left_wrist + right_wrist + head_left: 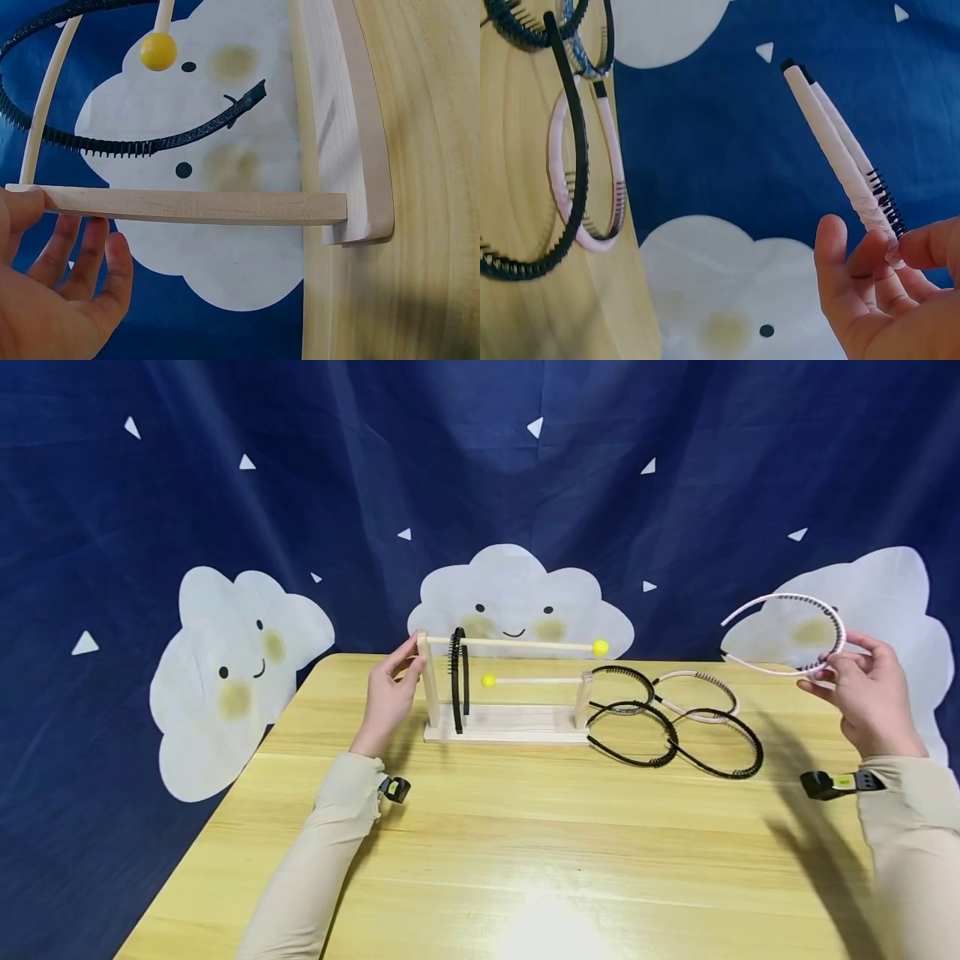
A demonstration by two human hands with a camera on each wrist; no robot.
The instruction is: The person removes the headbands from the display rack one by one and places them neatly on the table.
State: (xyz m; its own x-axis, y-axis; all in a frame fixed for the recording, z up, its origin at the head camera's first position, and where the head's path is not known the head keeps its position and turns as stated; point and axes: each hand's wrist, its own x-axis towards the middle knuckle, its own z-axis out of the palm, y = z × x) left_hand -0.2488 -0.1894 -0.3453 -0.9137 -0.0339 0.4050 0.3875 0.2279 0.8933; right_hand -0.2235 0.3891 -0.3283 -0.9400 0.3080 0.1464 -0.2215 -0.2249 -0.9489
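Note:
My left hand pinches the top of the tall post of a wooden rack, its thumb on the near side in the left wrist view. On the rack's upper bar, close to that post, hangs a black headband with comb teeth. My right hand holds a pale pink headband up in the air, right of the rack. In the right wrist view, thumb and fingers pinch this pink headband at its curved middle, with the open ends pointing away.
Several headbands lie on the wooden table right of the rack: black ones and another pink one. The rack's shorter lower bar and its upper bar end in yellow balls. A blue curtain with clouds hangs behind.

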